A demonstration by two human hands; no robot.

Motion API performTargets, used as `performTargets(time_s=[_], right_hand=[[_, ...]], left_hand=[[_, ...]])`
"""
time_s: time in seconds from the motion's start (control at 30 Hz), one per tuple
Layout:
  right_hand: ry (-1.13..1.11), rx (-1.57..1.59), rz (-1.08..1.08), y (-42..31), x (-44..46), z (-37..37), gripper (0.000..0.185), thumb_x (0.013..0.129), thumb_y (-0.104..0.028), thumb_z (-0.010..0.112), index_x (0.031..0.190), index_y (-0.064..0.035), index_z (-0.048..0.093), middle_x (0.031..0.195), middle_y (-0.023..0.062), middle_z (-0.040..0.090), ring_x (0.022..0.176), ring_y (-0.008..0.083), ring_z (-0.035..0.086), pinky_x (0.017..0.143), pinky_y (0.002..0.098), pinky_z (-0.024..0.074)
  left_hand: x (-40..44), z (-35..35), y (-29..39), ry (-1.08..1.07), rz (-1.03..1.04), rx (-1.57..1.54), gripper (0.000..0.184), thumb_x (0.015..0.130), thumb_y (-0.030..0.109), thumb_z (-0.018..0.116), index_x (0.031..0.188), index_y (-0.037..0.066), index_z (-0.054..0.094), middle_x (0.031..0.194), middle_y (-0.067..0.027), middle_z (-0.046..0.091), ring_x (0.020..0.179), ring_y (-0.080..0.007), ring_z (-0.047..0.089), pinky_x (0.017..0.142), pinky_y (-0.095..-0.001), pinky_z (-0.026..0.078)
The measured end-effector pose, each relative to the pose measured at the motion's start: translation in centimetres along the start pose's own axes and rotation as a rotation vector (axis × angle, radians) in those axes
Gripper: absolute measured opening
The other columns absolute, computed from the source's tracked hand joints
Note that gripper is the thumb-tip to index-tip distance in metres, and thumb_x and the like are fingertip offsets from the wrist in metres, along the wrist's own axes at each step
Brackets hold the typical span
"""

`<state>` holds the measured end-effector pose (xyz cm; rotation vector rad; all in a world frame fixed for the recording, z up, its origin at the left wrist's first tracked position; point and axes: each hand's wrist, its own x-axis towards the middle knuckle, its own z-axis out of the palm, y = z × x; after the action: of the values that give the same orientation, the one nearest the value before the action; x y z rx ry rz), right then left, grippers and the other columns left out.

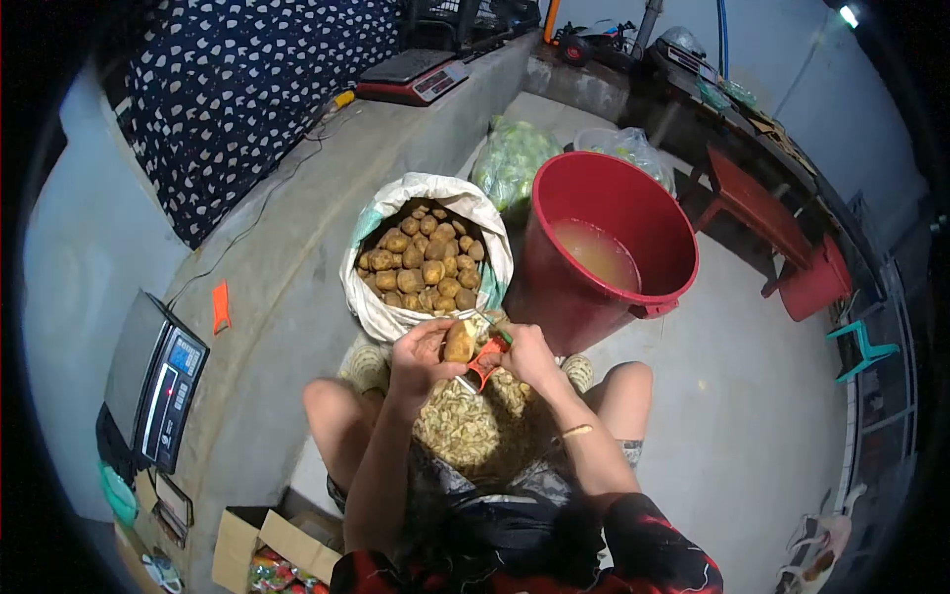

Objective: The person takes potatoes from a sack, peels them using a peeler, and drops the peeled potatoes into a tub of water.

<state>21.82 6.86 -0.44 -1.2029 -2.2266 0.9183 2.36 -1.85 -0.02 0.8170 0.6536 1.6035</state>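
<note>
My left hand (420, 354) is closed around a potato (458, 343), its brown skin showing on one side and pale flesh on the other. Fingers of my right hand (528, 354) wrap an orange-red peeler (486, 363) close beside the potato; whether its blade touches cannot be made out. Below both hands, between my legs, lies a heap of potato peelings (457, 426). Just beyond the hands stands an open white sack (362, 287) filled with unpeeled brown potatoes (432, 272).
A large red tub (554, 282) with cloudy liquid stands right of the sack. Behind it are plastic bags of green produce (515, 158). On the concrete ledge sit a red scale (413, 77), another scale (170, 386) and an orange object (221, 307). A cardboard box (237, 549) is lower left.
</note>
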Motion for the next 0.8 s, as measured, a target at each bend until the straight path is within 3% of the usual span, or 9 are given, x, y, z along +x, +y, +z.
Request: performTargets(time_s=[0.23, 0.27, 0.37, 0.47, 0.57, 0.63, 0.8], right_hand=[[0.101, -0.046, -0.27, -4.8, -2.3, -1.2, 0.04, 0.069, -0.024, 0.082, 0.091, -0.0004, 0.06, 0.082, 0.0231, 0.063, 0.081, 0.0413, 0.062, 0.071, 0.0462, 0.0504], [0.103, -0.049, -0.266, -3.6, -1.7, -1.0, 0.04, 0.069, -0.024, 0.082, 0.091, -0.0004, 0.06, 0.082, 0.0231, 0.063, 0.081, 0.0413, 0.062, 0.071, 0.0462, 0.0504], [-0.085, -0.179, 0.072, 0.3, -0.2, -0.2, 0.038, 0.068, -0.018, 0.082, 0.095, -0.0012, 0.062, 0.079, 0.0241, 0.064, 0.08, 0.0428, 0.063, 0.071, 0.0472, 0.051], [-0.003, -0.103, -0.085, -1.3, -0.7, -0.7, 0.042, 0.067, -0.02, 0.084, 0.1, -0.0022, 0.064, 0.078, 0.0241, 0.064, 0.08, 0.0432, 0.063, 0.071, 0.0461, 0.0511], [-0.003, -0.074, -0.054, -1.0, -1.0, -0.2, 0.048, 0.065, -0.025, 0.086, 0.1, -0.0006, 0.064, 0.08, 0.0245, 0.064, 0.079, 0.0429, 0.062, 0.069, 0.0448, 0.0504], [0.011, -0.055, -0.055, -1.2, -1.0, -0.1, 0.049, 0.063, -0.027, 0.087, 0.095, 0.0014, 0.065, 0.08, 0.0242, 0.064, 0.077, 0.0427, 0.061, 0.066, 0.0439, 0.0498], [0.118, -0.098, -0.184, -2.5, -1.5, -0.4, 0.043, 0.07, -0.029, 0.083, 0.101, -0.0049, 0.064, 0.082, 0.021, 0.065, 0.079, 0.0399, 0.064, 0.068, 0.0452, 0.051]], left_hand=[[0.1, 0.1, 0.1, 0.026, -0.02, 0.069, 0.066, 0.06, -0.018, 0.073, 0.121, -0.011, 0.049, 0.119, -0.0191, 0.06, 0.111, -0.026, 0.059, 0.097, -0.0387, 0.051], [0.0, 0.3, 0.0, 0.008, -0.042, 0.087, 0.066, 0.06, -0.019, 0.073, 0.121, -0.012, 0.049, 0.119, -0.0192, 0.059, 0.112, -0.0262, 0.059, 0.097, -0.0387, 0.051], [-0.4, 0.2, -0.3, 0.029, -0.044, 0.072, 0.065, 0.06, -0.015, 0.078, 0.119, -0.011, 0.051, 0.119, -0.0178, 0.059, 0.113, -0.0254, 0.058, 0.099, -0.0385, 0.049], [-0.1, -0.5, -0.1, 0.007, -0.02, -0.048, 0.07, 0.059, -0.01, 0.081, 0.122, -0.01, 0.05, 0.12, -0.0157, 0.058, 0.114, -0.0246, 0.057, 0.101, -0.0366, 0.046], [0.3, -0.7, 0.1, 0.016, -0.054, -0.211, 0.082, 0.062, -0.007, 0.08, 0.134, -0.008, 0.039, 0.131, -0.0155, 0.049, 0.118, -0.0243, 0.053, 0.103, -0.0354, 0.044], [0.1, -0.6, 0.3, 0.02, -0.068, -0.244, 0.082, 0.063, -0.007, 0.079, 0.134, -0.008, 0.038, 0.132, -0.0153, 0.048, 0.118, -0.0242, 0.053, 0.103, -0.0352, 0.044], [-0.3, -0.3, 0.8, 0.047, -0.106, -0.338, 0.07, 0.072, -0.011, 0.065, 0.136, -0.005, 0.036, 0.125, -0.0146, 0.052, 0.114, -0.0234, 0.055, 0.099, -0.0348, 0.045]])
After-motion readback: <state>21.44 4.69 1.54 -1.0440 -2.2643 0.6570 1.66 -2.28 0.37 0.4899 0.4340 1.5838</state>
